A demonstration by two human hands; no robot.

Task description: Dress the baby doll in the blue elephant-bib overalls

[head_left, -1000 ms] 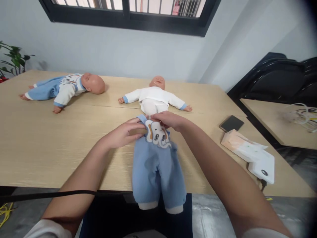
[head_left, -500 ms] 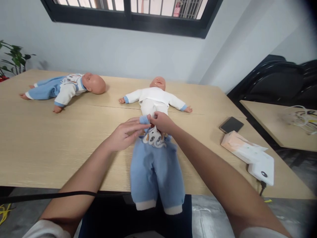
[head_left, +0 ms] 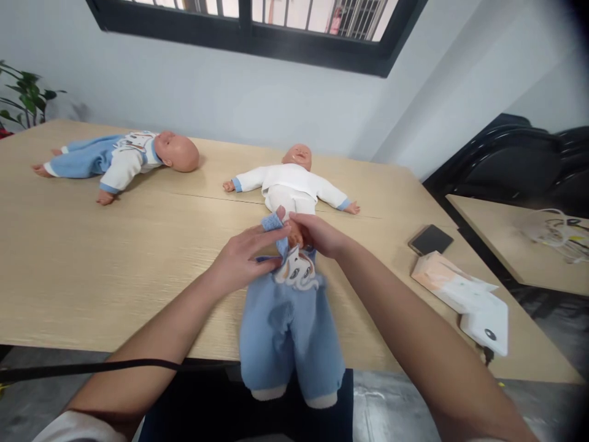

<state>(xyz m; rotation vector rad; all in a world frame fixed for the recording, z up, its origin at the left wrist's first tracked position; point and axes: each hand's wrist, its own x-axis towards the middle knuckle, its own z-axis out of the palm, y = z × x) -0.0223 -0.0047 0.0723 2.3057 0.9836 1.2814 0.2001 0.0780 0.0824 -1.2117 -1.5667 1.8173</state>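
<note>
A baby doll (head_left: 289,178) in a white top with blue cuffs lies on its back, legs toward me. Before it are light-blue overalls (head_left: 288,313) with a cartoon face on the bib and white leg cuffs, hanging over the table's front edge. My left hand (head_left: 242,258) is closed on the overalls' upper left edge and strap (head_left: 273,222), some fingers nearly straight. Curled round the doll's feet (head_left: 296,235) at the bib's top is my right hand (head_left: 319,233); its fingertips are partly hidden.
Another doll (head_left: 133,156) in matching blue and white clothes lies at the left on the wooden table (head_left: 115,258). At the right are a dark phone (head_left: 431,239), a tissue pack (head_left: 448,279) and a white device (head_left: 488,325) with a cable. A black cable (head_left: 92,368) crosses my left forearm.
My right hand has shifted from the top of the feet to their right side, and the feet now show more between my hands. The overalls' bib opening is spread a little wider.
</note>
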